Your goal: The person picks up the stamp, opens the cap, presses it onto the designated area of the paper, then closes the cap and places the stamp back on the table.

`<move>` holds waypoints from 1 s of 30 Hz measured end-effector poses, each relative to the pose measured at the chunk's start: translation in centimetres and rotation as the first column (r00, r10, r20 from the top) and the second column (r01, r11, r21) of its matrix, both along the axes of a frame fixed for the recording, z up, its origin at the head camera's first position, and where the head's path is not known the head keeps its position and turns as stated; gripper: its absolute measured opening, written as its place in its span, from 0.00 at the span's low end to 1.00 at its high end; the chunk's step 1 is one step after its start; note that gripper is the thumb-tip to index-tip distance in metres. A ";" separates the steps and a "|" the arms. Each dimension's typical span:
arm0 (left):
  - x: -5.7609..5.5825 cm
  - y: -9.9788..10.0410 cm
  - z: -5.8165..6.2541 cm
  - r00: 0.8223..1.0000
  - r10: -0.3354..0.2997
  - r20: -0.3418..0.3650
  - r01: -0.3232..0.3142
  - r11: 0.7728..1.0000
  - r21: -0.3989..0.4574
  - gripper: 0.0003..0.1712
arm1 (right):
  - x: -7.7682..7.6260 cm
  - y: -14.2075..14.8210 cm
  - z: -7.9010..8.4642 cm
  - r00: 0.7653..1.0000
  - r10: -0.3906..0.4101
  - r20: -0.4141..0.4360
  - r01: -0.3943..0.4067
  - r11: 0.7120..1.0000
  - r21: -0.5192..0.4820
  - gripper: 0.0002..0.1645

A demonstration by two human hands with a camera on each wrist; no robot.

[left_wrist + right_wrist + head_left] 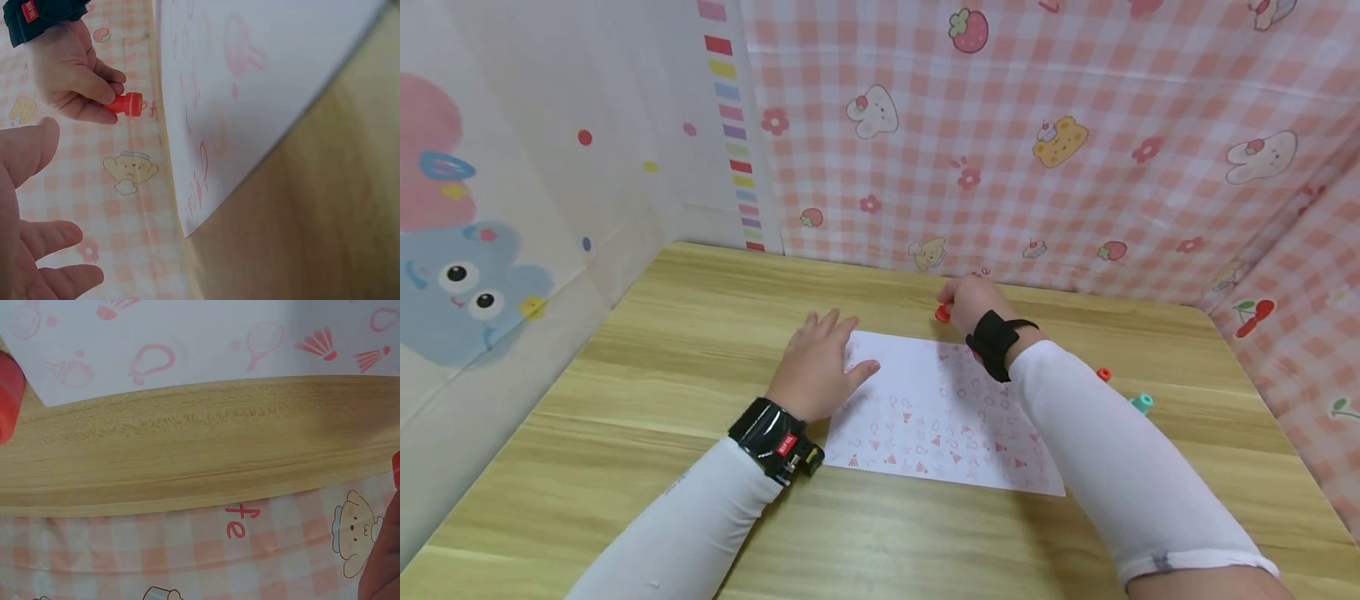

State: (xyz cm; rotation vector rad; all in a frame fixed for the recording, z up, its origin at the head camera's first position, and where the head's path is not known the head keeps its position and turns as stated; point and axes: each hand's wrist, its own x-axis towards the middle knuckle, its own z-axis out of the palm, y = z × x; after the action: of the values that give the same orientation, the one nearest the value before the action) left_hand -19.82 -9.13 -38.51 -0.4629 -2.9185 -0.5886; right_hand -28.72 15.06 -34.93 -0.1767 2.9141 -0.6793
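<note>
A white sheet of paper (895,367) printed with red and pink marks, among them shuttlecocks and rackets, lies on the table. My left hand (820,367), fingers spread, is at the sheet's left edge; whether it presses down I cannot tell. Beyond the far edge of the paper, my right hand (973,300) pinches a small red stamp (128,104) between thumb and fingers. The left wrist view shows this right hand (69,75) side-on, its stamp apart from the paper. Only a sliver of the right hand (381,556) enters the right wrist view.
Right of the paper, partly behind the right forearm, stand another red stamp (1103,374) and a teal stamp (1141,403). A red object (9,397) is cut off by the right wrist view's left edge. A checked cloth (925,150) hangs behind the wooden table (895,533).
</note>
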 end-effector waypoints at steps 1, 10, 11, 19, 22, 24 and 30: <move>0.0 0.0 0.0 1.000 0.003 -0.004 -0.003 1.000 -0.008 0.43 | -0.2 -0.1 -0.1 1.000 0.002 0.008 -0.003 1.000 0.017 0.19; 0.1 -0.2 0.0 0.999 0.011 -0.040 -0.012 0.999 -0.039 0.43 | -1.0 -0.3 -0.9 0.993 -0.028 0.112 0.022 0.998 0.057 0.20; 0.1 -0.1 0.1 0.999 0.009 -0.042 -0.011 0.999 -0.038 0.43 | -1.1 -0.3 -0.9 0.993 -0.025 0.114 0.018 0.998 0.061 0.20; 0.2 0.0 0.1 0.999 0.001 -0.039 -0.003 0.999 -0.038 0.43 | -0.6 -0.5 -1.2 0.994 -0.008 0.106 0.001 0.998 0.061 0.22; 0.3 0.1 0.0 0.999 -0.001 -0.037 0.000 0.999 -0.037 0.42 | -0.9 0.1 -1.1 0.994 0.040 0.097 -0.051 0.993 0.109 0.26; 0.3 0.2 0.0 0.999 0.000 -0.036 -0.001 0.999 -0.045 0.42 | -1.4 0.9 -0.9 0.994 0.078 0.077 -0.088 0.986 0.140 0.27; 0.2 0.0 0.2 1.000 -0.002 -0.027 0.000 0.999 -0.050 0.42 | -2.0 5.0 0.7 0.989 0.137 -0.047 -0.125 0.972 0.196 0.22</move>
State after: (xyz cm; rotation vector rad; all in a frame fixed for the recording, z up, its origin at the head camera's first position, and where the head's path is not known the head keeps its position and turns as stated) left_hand -19.64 -9.14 -38.28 -0.4746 -2.9131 -0.5060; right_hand -30.74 20.09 -34.22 -0.3691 2.9696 -0.3741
